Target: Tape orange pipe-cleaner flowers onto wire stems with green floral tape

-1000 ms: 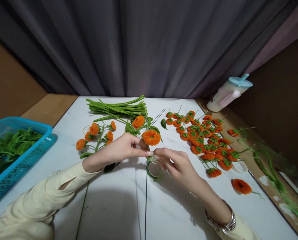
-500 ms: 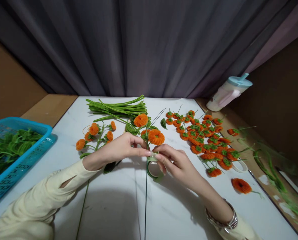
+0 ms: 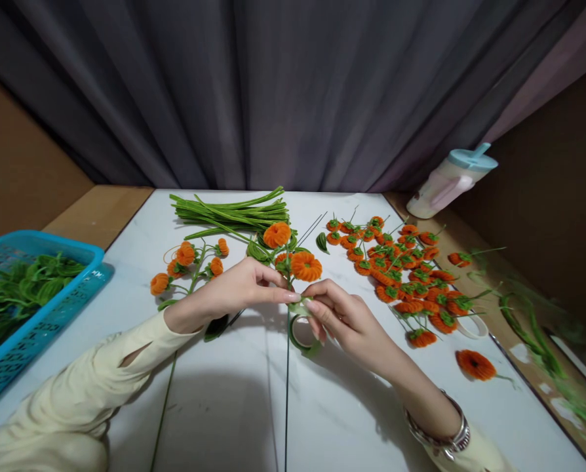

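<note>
My left hand pinches the thin green stem of a flower spray with orange blooms standing above its fingertips. Beside it, my right hand has its fingertips pressed on a strip of pale green tape at the stem. A roll of green tape hangs or lies just under my right fingers; which of the two I cannot tell. The long stem wire runs down from my hands toward the near edge.
Green stems lie at the back. A finished-looking orange spray is at left, many orange flowers at right. A blue basket holds green leaves. A lidded cup stands at the back right. A white ring lies near the flowers.
The fingertips of both hands have shifted very slightly around the tape, and the orange blooms have moved a little. Both hands keep their hold.
</note>
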